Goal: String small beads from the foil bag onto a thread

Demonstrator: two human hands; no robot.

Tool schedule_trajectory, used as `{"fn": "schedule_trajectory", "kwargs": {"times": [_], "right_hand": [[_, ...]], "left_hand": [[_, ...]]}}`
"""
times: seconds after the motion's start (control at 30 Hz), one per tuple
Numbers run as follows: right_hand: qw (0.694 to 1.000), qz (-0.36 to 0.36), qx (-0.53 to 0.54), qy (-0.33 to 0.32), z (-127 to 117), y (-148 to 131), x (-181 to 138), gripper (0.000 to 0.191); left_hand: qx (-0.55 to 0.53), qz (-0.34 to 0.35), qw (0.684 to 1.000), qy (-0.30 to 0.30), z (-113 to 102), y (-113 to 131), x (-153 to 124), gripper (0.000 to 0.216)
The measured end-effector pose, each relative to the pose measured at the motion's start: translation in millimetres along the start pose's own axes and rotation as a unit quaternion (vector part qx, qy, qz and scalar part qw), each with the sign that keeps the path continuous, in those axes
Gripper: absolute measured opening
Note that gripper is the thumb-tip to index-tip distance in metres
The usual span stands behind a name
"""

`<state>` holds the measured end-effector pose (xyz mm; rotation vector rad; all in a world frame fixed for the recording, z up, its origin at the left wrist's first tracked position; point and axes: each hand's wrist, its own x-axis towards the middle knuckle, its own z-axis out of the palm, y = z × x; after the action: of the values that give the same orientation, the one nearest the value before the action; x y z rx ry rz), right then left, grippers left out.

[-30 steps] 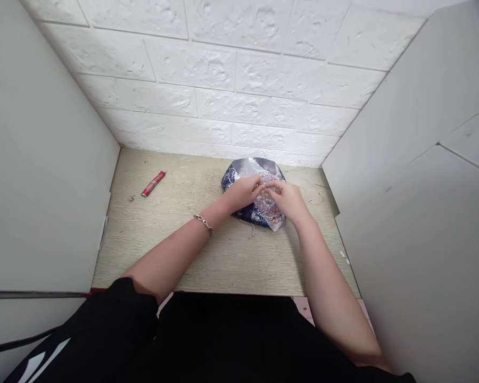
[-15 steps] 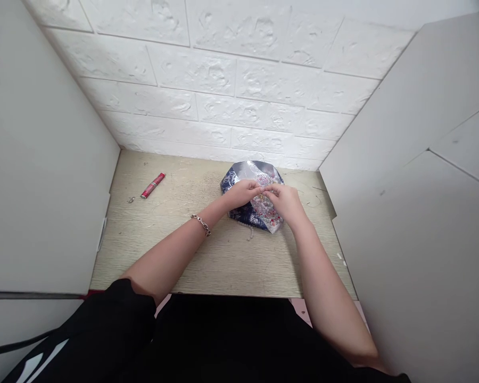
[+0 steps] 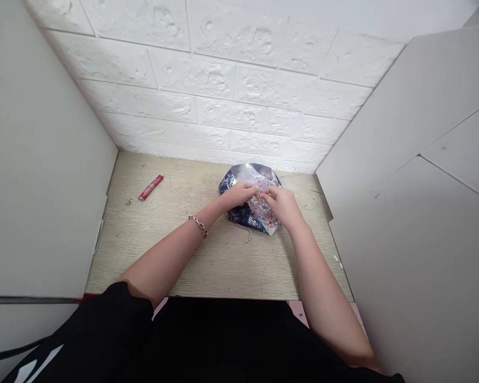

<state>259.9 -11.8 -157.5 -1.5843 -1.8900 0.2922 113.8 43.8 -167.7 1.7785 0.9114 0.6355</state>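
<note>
So, taking 12 o'clock as straight toward the white brick wall (image 3: pixel 215 80): the blue-and-silver bag (image 3: pixel 243 217) is sitting on the wooden tabletop (image 3: pixel 223 271), a bit right of centre near the wall. It's kinda roundish and partly covered by hands, so I can't call a clear long axis for the whole thing, but its silvery band slants from about 11 to 5 o'clock. Colourful beads (image 3: pixel 266 213) show along that band. A pale bead strand (image 3: pixel 248 234) pokes out at the bag's 6 o'clock edge.

Left hand (image 3: pixel 239 195) comes in from 8 o'clock, right hand (image 3: pixel 282 205) from 5. Both have thumb and fingertips pinched together, nearly meeting over the beads; whatever's between them is too tiny to make out. Chain bracelet (image 3: pixel 199 226) on the left wrist. Off at 9 o'clock from the bag there's a red tube (image 3: pixel 150 187), long axis roughly 1:30 to 7:30.
</note>
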Motion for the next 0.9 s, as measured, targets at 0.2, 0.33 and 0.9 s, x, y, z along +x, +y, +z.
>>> {"fn": "schedule_trajectory", "kwargs": {"times": [0.2, 0.33, 0.9], "right_hand": [[0.997, -0.011, 0.076, 0.006, 0.5, 0.5, -1.2, 0.016], [0.996, 0.009, 0.093, 0.009, 0.5, -0.5, -1.4, 0.017], [0.619, 0.331, 0.711, 0.021, 10.8, -6.2, 13.7, 0.016]], "left_hand": [[-0.041, -0.056, 0.998, -0.003, -1.2, 4.3, -1.4, 0.019], [-0.094, -0.065, 0.992, -0.061, -0.9, 6.6, -3.6, 0.021], [0.068, 0.104, 0.989, 0.086, 7.0, 13.3, -4.4, 0.024]]}}
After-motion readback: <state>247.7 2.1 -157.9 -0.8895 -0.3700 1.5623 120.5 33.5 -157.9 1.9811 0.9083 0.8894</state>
